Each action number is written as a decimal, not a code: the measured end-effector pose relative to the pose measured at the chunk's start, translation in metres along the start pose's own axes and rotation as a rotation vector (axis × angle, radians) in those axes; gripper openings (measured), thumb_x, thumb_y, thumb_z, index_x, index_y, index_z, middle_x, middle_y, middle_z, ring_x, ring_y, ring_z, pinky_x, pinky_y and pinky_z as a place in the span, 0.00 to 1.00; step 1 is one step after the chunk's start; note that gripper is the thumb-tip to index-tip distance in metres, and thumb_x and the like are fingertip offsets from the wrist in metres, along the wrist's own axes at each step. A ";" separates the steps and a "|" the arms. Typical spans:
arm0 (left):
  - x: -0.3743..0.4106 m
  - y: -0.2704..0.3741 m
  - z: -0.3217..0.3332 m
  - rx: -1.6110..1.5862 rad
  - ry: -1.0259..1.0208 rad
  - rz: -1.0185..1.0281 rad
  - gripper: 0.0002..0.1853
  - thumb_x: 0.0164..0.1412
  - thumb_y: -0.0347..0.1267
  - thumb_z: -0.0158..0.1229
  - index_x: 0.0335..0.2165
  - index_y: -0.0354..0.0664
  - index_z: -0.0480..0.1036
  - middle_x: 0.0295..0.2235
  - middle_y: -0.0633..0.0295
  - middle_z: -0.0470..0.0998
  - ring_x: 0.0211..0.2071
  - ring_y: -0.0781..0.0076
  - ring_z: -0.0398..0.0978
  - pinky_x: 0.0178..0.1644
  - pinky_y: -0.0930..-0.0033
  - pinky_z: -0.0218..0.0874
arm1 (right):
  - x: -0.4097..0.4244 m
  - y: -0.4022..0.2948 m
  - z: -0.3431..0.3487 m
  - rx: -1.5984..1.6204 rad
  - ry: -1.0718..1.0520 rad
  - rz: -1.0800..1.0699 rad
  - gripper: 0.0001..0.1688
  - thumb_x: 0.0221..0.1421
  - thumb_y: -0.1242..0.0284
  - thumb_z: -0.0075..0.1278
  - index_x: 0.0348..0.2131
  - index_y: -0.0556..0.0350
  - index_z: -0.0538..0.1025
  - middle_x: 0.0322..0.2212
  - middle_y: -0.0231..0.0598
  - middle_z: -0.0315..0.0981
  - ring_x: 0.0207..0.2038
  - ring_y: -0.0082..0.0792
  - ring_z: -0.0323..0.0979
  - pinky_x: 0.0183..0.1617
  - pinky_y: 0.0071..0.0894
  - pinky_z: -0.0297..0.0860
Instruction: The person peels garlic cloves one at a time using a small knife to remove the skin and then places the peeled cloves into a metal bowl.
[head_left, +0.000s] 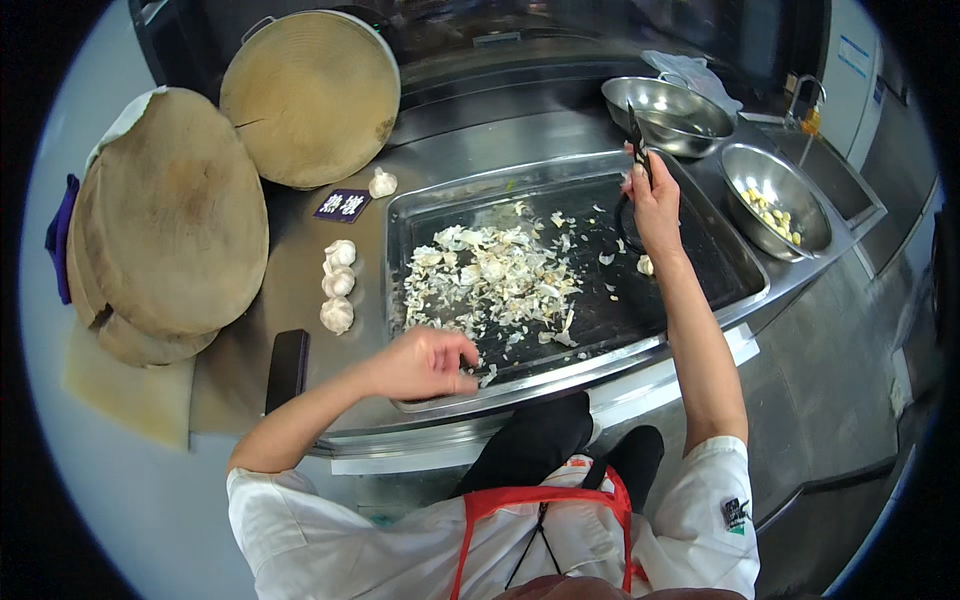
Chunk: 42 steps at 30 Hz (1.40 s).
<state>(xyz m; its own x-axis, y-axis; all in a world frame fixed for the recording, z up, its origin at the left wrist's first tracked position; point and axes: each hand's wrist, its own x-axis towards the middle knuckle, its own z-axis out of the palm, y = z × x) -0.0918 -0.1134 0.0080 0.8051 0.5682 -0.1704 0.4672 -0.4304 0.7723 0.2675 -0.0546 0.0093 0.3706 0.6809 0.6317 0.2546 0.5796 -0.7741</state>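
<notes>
My left hand (427, 363) hovers over the near left corner of a metal tray (577, 369), its fingers bent and apart with nothing visible between them. Above the tray's right part, my right hand (654, 196) grips a dark-bladed knife (637, 135), its blade pointing away from me. A heap of garlic skins (491, 274) covers the tray's left half. One garlic piece (645, 265) lies near my right wrist. Left of the tray, several garlic bulbs (337, 282) stand in a row, and another bulb (382, 183) sits farther back. Peeled cloves (772, 214) lie in a steel bowl (814, 217) at the right.
Round wooden chopping boards (180, 217) lean at the left, another board (311, 97) behind them. A dark phone-like object (286, 371) and a purple card (342, 205) bearing writing lie on the counter. A second steel bowl (667, 112), a plastic bag (694, 79) and a sink (817, 169) are at the back right.
</notes>
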 end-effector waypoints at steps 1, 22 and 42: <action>0.010 0.001 -0.005 0.044 0.116 0.166 0.11 0.51 0.35 0.61 0.31 0.40 0.72 0.19 0.66 0.70 0.19 0.78 0.66 0.24 0.75 0.58 | 0.000 -0.002 0.003 0.001 0.025 -0.002 0.14 0.61 0.75 0.39 0.46 0.58 0.69 0.23 0.24 0.63 0.26 0.13 0.60 0.29 0.15 0.58; 0.284 0.033 0.070 0.523 0.082 0.570 0.07 0.50 0.27 0.56 0.31 0.38 0.74 0.27 0.53 0.71 0.36 0.54 0.69 0.41 0.59 0.61 | -0.009 -0.005 -0.047 -0.240 0.512 -0.175 0.07 0.53 0.75 0.50 0.25 0.60 0.69 0.16 0.22 0.60 0.20 0.15 0.55 0.24 0.19 0.56; 0.105 -0.045 -0.065 -0.714 0.539 0.185 0.12 0.62 0.32 0.49 0.43 0.39 0.69 0.28 0.69 0.72 0.22 0.88 0.63 0.25 0.86 0.56 | -0.003 0.018 0.138 -0.313 -0.268 0.075 0.20 0.52 0.63 0.50 0.23 0.67 0.71 0.16 0.50 0.69 0.19 0.43 0.66 0.26 0.39 0.62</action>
<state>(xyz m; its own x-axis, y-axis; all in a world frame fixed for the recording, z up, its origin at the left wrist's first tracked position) -0.0523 0.0113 -0.0043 0.4809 0.8613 0.1640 -0.1337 -0.1129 0.9846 0.1482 0.0158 -0.0010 0.1630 0.8324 0.5297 0.5108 0.3881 -0.7671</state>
